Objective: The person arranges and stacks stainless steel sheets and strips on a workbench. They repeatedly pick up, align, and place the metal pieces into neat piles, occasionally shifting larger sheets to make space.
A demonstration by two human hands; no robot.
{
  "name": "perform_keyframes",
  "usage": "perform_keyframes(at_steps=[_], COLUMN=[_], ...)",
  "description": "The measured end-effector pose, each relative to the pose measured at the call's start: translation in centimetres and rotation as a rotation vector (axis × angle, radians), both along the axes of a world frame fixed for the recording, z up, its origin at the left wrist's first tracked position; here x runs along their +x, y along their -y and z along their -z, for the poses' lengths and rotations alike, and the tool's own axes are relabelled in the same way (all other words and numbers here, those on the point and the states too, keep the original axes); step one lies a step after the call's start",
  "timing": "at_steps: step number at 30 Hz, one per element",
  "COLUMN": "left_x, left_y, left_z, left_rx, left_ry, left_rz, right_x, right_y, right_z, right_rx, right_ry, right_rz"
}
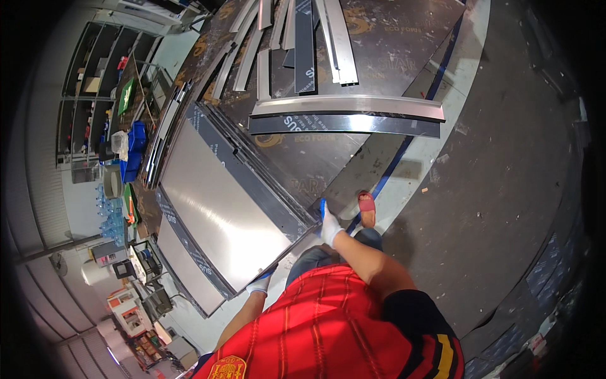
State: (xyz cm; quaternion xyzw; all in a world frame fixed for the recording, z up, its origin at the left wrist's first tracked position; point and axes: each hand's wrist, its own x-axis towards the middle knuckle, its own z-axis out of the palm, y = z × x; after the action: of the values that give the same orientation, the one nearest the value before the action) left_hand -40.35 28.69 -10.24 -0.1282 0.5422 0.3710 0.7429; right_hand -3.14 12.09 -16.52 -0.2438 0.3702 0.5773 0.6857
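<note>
A stack of metal sheets [218, 196] with a shiny bare middle and dark film strips along its sides lies at a slant before me. My left hand [258, 285], in a white glove with blue on the palm side, is at the near edge of the top sheet. Its fingers are partly hidden along that edge. At the stack's right corner, my right hand [329, 228] wears the same kind of glove. Seen edge-on, its fingers stretch away from me, with the blue palm side toward the stack.
Long bent metal strips [347, 114] lie across the dark printed board [391, 57] beyond the stack. Left stand blue bins [132, 151], shelves [79, 126] and water bottles [110, 218]. A foot in a red slipper [367, 208] is on the floor near my right hand.
</note>
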Motion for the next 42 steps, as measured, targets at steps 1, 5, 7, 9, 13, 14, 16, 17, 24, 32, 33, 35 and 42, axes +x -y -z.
perform_keyframes(at_steps=[1, 5, 7, 9, 13, 14, 16, 17, 24, 32, 33, 35, 42], left_x=[0.1, -0.9, -1.7, -1.9, -0.5, 0.1, 0.9, 1.3, 3.1, 4.1, 3.5, 2.0, -4.7], left_y=[-0.2, -1.2, -1.6, -1.7, -2.0, -2.3, -2.3, -2.3, -2.4, -4.1, -4.3, -4.5, -6.6], left_z=[-0.1, -0.1, 0.1, 0.2, -1.3, -2.0, -3.8, -4.7, -9.6, -12.2, -12.2, -11.0, -7.4], left_rx=[-0.021, -0.131, -0.13, -0.099, -0.204, -0.239, -0.305, -0.328, 0.332, 0.475, 0.462, 0.448, 0.486], left_ry=[-0.02, -0.159, -0.076, -0.143, -0.175, -0.198, -0.247, -0.285, -1.07, -1.038, -1.063, -1.111, -1.235], left_rz=[-0.012, -0.123, -0.135, -0.159, -0.155, -0.176, -0.228, -0.258, 2.846, 2.967, 2.969, 2.97, 3.104], right_x=[-0.4, -3.4, -4.8, -5.5, -4.8, -5.1, -4.9, -5.1, -10.1, -10.9, -10.4, -9.0, -5.8], right_y=[-1.3, -2.6, -1.7, 1.1, 0.9, -0.8, -4.7, -5.0, -3.3, -4.9, -4.6, -4.2, -4.9], right_z=[0.2, 2.2, 4.2, 6.1, 7.2, 6.6, 5.6, 5.5, 9.6, 10.2, 9.3, 7.3, 1.9], right_rx=[-0.077, -0.326, -0.114, 0.223, -0.37, -0.551, -0.999, -0.989, -0.653, -0.527, -0.546, -0.676, -0.72], right_ry=[-0.12, -0.186, -0.175, -0.231, -0.221, -0.234, 0.029, 0.002, -0.182, -0.549, -0.546, -0.394, -0.353], right_rz=[0.113, 0.246, 0.331, 0.37, 0.364, 0.359, 0.284, 0.325, 0.371, 0.746, 0.672, 0.595, 0.499])
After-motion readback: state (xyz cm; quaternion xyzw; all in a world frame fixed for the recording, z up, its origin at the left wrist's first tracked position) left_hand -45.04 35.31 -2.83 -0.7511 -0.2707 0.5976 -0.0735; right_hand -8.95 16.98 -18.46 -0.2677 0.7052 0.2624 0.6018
